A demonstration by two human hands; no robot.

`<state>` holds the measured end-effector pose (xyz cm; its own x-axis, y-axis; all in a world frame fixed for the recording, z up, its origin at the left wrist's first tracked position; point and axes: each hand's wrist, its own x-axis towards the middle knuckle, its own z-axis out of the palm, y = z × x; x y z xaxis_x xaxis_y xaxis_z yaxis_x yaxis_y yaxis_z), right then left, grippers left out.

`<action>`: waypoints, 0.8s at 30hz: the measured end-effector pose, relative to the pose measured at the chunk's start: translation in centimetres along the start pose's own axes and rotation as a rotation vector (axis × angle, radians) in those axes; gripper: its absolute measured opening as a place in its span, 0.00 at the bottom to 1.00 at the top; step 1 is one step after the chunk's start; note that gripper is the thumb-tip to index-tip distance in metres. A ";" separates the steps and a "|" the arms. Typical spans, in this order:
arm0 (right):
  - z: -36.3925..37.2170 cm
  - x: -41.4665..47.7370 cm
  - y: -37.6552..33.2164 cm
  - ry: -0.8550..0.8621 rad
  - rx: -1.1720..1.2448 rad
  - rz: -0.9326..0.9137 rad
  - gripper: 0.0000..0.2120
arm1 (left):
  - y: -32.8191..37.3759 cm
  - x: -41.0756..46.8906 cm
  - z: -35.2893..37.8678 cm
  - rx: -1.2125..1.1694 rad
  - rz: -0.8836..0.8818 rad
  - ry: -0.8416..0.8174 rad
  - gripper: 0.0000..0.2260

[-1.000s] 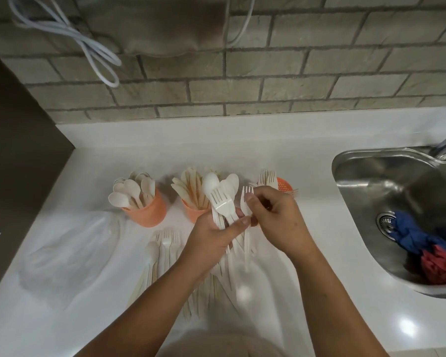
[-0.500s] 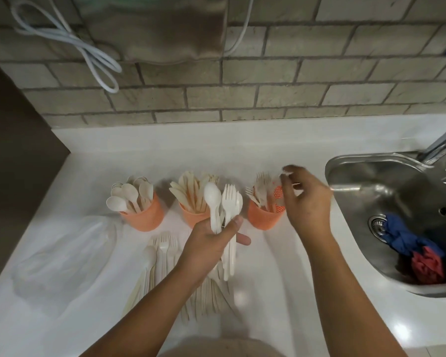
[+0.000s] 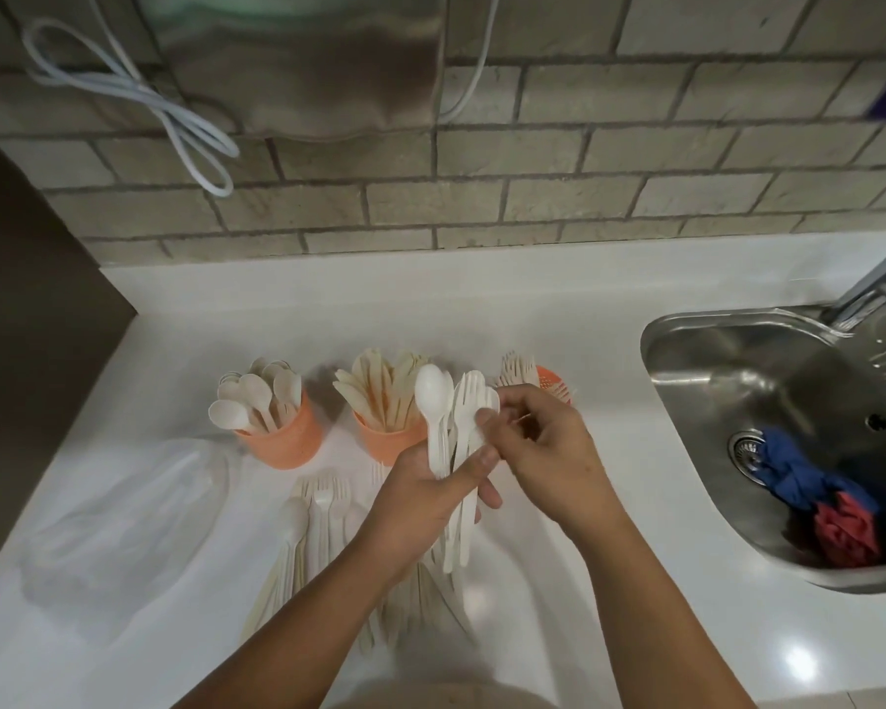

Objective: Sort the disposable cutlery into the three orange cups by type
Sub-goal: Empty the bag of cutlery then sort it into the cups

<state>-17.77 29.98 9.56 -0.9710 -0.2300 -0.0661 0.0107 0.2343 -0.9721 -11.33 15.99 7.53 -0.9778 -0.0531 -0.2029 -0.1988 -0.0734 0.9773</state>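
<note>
Left hand (image 3: 425,498) grips the cutlery bundle (image 3: 453,442); right hand (image 3: 548,452) pinches one piece (image 3: 488,401) at its twelve o'clock end. Slide it out singly.

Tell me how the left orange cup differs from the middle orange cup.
The left cup holds spoons, rounded bowls up; the middle cup holds knives, flat narrow blades fanned out. The left cup stands in full view; the middle cup's right side is hidden behind the left hand, which grips a bundle of cutlery. Both are orange, upright on the white counter and crowded.
</note>
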 end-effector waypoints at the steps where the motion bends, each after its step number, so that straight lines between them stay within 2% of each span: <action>1: 0.1 0.0 0.2 -0.036 0.043 0.024 0.04 | 0.1 0.0 0.1 0.003 0.002 0.005 0.13; 5: -0.1 0.3 0.3 0.007 0.165 0.055 0.11 | -0.1 0.1 -0.2 0.024 -0.015 0.035 0.09; 7: -0.1 0.5 0.2 0.047 0.192 0.071 0.11 | -0.3 0.1 -0.3 0.008 -0.017 0.052 0.07; 11: 0.1 0.6 0.3 -0.016 0.185 0.098 0.13 | -0.5 0.2 -0.5 0.017 0.009 0.058 0.04; 14: 0.1 0.7 0.6 0.016 0.223 0.102 0.12 | -0.6 0.3 -0.4 0.026 0.016 0.055 0.07; 17: -0.4 1.1 0.9 0.067 0.372 0.137 0.11 | -0.7 0.2 -0.3 0.000 0.008 0.064 0.08; 20: -1.2 1.6 1.0 0.024 0.465 0.141 0.13 | -0.8 0.3 -0.4 0.000 0.017 0.063 0.07; 24: -1.8 1.7 0.5 0.007 0.419 0.083 0.11 | -1.1 0.4 -0.5 -0.002 0.017 0.057 0.09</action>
<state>-19.90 31.41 9.39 -0.9643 -0.2194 -0.1481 0.1839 -0.1526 -0.9710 -11.47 15.53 6.30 -0.9756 -0.1110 -0.1892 -0.1818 -0.0736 0.9806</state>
